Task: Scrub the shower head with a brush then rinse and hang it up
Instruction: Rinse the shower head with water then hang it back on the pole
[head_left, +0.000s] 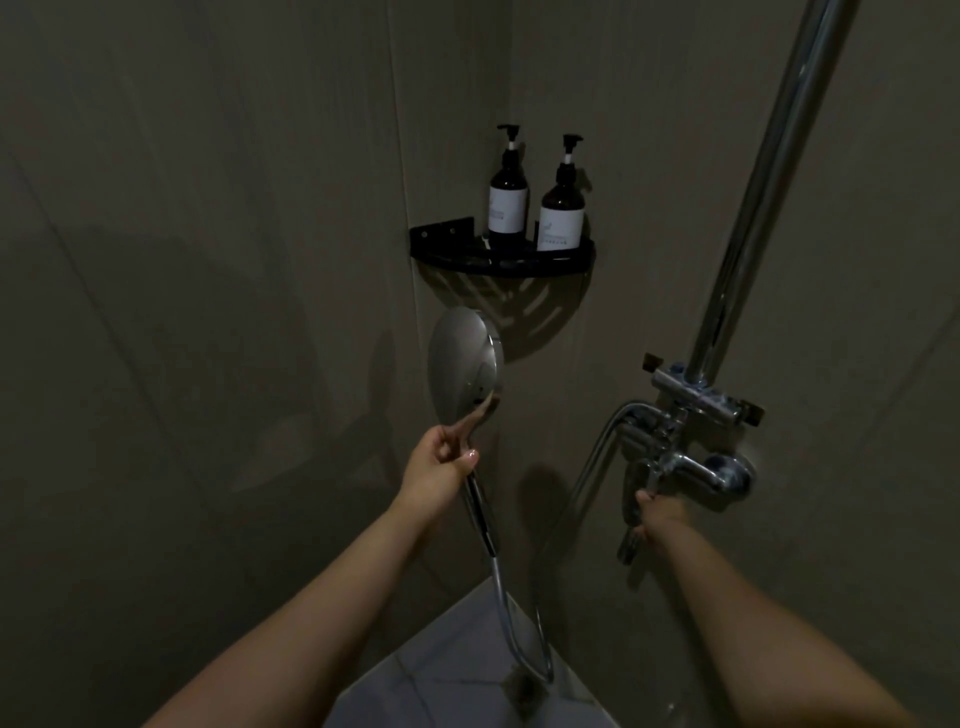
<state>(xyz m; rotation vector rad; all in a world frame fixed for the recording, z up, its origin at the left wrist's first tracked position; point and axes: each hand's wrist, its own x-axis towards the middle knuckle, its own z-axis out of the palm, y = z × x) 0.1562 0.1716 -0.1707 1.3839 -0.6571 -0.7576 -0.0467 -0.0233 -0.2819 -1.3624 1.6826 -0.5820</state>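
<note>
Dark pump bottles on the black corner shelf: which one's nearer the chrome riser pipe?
The right-hand dark pump bottle, standing at the black corner shelf's right end. The other dark bottle stands left of it, farther from the chrome riser pipe.

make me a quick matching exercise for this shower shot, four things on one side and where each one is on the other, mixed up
Things
1. shower head
2. pump bottles
3. hose
4. right hand

Places
A. standing on the black corner shelf
B. at the faucet lever
C. held up by its handle in the left hand
D. looping down toward the tiled floor

Pairs: 1-C, 2-A, 3-D, 4-B
</note>
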